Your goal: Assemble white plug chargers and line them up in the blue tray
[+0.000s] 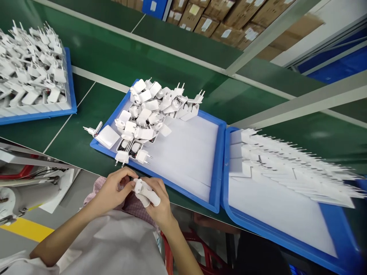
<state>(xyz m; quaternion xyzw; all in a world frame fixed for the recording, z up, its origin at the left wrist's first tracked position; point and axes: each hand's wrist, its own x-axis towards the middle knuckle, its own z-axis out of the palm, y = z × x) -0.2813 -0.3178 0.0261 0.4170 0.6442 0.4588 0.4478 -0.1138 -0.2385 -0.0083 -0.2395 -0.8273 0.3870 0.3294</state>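
Close to my body, at the table's front edge, a white plug adapter (138, 185) is between my hands. My right hand (161, 202) is closed round it, with white covers on some fingertips. The thumb and fingers of my left hand (119, 188) pinch at its left side; the exact contact is partly hidden. Just beyond my hands, white adapter housings (143, 118) lie heaped in the left half of a blue tray (183, 194), some with open cases and two-pin plugs. A white housing (107, 136) rests over that tray's left rim.
Right of this tray, a second blue tray (243, 218) holds rows of white adapters (275, 160), pins pointing up and right. At the far left, another blue tray (70, 82) carries a high pile of adapters (31, 65). A metal post (304, 101) slants across the right; cartons (218, 23) stand behind.
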